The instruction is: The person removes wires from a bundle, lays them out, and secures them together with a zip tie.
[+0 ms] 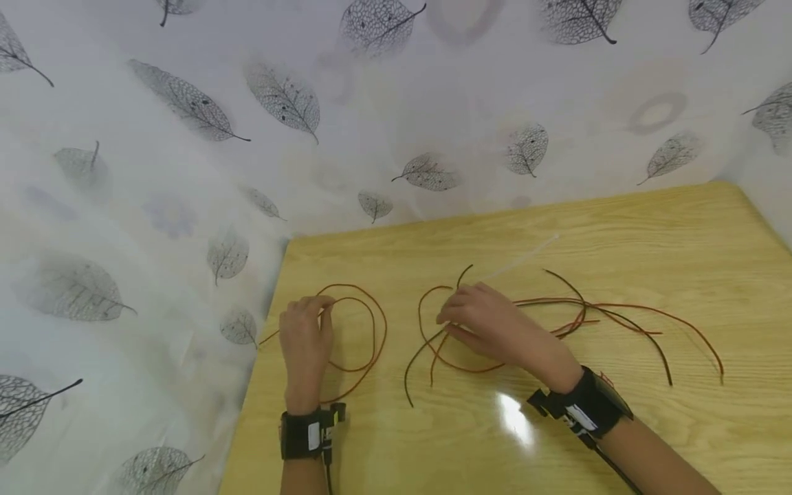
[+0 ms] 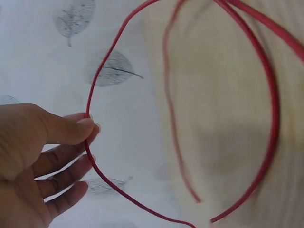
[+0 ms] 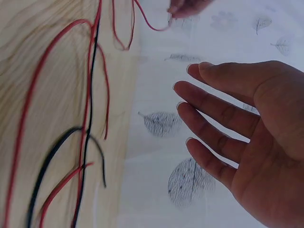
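Between its thumb and fingertips, my left hand [image 1: 304, 337] pinches a thin red wire [image 2: 90, 97], which bends in a wide loop with one loose end in the left wrist view. On the tabletop just right of that hand, the wire shows as a loose red coil [image 1: 386, 323]. My right hand [image 1: 495, 326] is over a tangle of a red wire [image 1: 722, 368] and a black wire [image 1: 667, 364]. From the right wrist, its fingers [image 3: 213, 109] look loosely extended, with thumb and index tip close together and no wire visible between them.
A thin whitish strip [image 1: 526, 256] lies behind the right hand on the wood-grain table [image 1: 383, 460]. Leaf-patterned wall covering [image 1: 427, 124] rises at the table's back and left edges. Both wrists wear black straps [image 1: 301, 436] with small cameras and cables.
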`<state>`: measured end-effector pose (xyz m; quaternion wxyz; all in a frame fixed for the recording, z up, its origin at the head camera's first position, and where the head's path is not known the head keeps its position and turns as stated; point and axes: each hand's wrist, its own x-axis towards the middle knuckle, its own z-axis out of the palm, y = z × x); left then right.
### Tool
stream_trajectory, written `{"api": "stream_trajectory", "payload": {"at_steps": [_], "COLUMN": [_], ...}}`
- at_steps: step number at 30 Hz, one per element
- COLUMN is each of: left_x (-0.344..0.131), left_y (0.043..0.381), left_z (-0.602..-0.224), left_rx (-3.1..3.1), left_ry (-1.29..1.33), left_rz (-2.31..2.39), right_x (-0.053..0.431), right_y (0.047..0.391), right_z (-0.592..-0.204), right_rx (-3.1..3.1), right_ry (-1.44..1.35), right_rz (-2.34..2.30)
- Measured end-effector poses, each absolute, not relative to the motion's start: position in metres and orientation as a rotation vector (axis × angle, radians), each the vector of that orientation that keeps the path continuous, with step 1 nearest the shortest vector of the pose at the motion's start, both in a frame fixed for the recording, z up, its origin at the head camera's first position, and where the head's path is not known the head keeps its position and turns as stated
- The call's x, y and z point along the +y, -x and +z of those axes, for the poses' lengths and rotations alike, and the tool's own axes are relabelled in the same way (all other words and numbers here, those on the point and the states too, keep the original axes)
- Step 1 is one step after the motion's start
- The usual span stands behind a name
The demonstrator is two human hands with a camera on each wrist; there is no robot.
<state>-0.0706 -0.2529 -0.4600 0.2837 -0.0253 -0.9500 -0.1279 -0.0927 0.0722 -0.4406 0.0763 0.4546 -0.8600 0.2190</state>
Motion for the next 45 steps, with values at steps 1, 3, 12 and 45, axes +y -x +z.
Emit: {"api": "stream_trajectory", "payload": {"at_steps": [1, 3, 12, 45], "left_x": [-0.251, -0.245, -0.219, -0.216], "left_y": [0.071, 0.069, 0.057, 0.056], "left_z": [-0.454, -0.444, -0.414, -0.409], "left_rx": [-2.522, -2.499, -2.364, -2.299], "left_ry": [0.104, 0.175, 0.367, 0.593], "left_rz": [-0.351, -0.344, -0.405, -0.582], "right_x": [0.065, 0.049, -0.003, 0.175], "right_y": [0.095, 0.1, 0.109, 0.11], "right_z": [-0.437, -0.432, -0.422, -0.381], "right_rx": [-2.592, -2.623, -2.686, -2.218], "right_ry": [-1.372, -1.39, -1.349, -1.226], "right_rz": [0.623, 0.541, 0.598, 0.479]}}
